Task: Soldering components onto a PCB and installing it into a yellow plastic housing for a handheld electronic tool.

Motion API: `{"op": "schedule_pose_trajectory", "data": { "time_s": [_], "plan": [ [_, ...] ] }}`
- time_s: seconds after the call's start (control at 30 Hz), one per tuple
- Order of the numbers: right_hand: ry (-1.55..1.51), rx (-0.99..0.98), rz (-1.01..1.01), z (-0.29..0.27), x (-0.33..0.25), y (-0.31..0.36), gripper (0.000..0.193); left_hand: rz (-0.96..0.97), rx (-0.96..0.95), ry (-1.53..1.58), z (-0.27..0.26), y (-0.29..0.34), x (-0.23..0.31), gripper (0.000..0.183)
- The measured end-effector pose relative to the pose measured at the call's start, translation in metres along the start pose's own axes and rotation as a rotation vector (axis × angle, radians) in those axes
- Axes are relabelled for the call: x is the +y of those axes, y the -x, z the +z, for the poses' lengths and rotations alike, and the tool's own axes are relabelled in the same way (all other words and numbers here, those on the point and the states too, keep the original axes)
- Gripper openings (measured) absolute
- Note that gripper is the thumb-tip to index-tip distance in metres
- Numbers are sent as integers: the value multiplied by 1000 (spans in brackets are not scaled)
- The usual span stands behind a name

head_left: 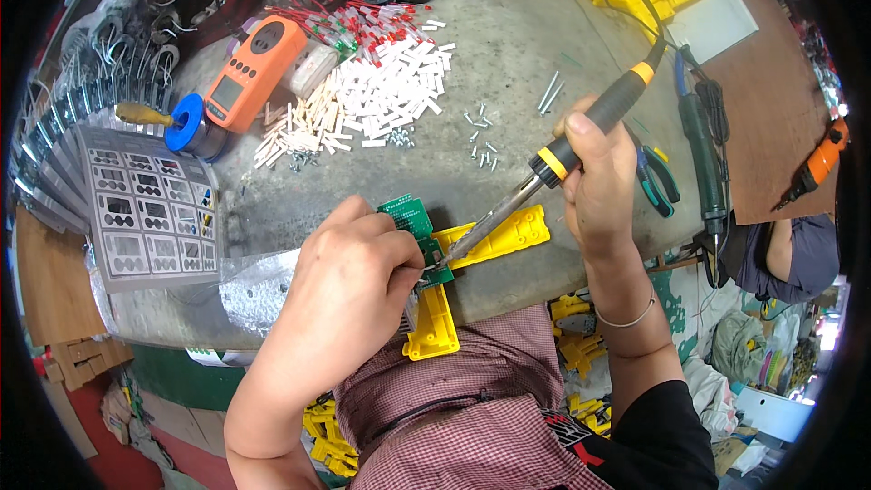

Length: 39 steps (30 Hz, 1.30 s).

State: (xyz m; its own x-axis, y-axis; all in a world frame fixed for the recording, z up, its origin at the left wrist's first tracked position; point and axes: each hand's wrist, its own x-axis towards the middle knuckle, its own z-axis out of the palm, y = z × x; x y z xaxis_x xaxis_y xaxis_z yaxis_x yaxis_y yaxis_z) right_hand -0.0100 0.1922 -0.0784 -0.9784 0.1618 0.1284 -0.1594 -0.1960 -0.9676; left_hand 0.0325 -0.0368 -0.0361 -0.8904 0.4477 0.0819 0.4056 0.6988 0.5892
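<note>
My right hand (pixel 599 172) grips a soldering iron (pixel 603 113) with a black and yellow handle, tilted down to the left. Its metal tip meets a green circuit board (pixel 406 215), close to the fingertips of my left hand (pixel 349 254). Those left fingers are pinched together at the board's edge, and what they hold is hidden. Beneath the board lies a yellow plastic housing (pixel 513 234), one arm pointing right. Another yellow part (pixel 433 331) reaches over the table's front edge, toward my checked apron.
White and tan strips (pixel 390 91) lie in a pile beyond the hands, near loose screws (pixel 485 154). An orange meter (pixel 256 73), a blue solder spool (pixel 186 122) and a printed sheet (pixel 150 209) are left. Pliers (pixel 655 181) and a dark green-handled tool (pixel 703 150) are right. Another person's arm (pixel 780 249) shows.
</note>
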Motion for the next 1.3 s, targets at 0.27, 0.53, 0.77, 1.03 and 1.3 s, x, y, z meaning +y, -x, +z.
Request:
{"op": "schedule_pose_trajectory", "data": {
  "time_s": [0.27,0.53,0.77,1.03,1.3],
  "plan": [
    [-118,-66,-15,-1,-3,1,12,-19,-8,7,0,-2,-1,13],
    [41,8,-40,0,-4,1,22,-19,-5,9,0,-2,0,12],
    [60,10,4,-2,-6,2,22,-42,-13,3,0,-3,2,11],
    [-68,-19,2,-7,-8,3,13,-41,-7,2,0,0,1,12],
    [25,53,-55,-9,-8,-2,22,-47,-10,9,0,-3,3,12]
  ]
}}
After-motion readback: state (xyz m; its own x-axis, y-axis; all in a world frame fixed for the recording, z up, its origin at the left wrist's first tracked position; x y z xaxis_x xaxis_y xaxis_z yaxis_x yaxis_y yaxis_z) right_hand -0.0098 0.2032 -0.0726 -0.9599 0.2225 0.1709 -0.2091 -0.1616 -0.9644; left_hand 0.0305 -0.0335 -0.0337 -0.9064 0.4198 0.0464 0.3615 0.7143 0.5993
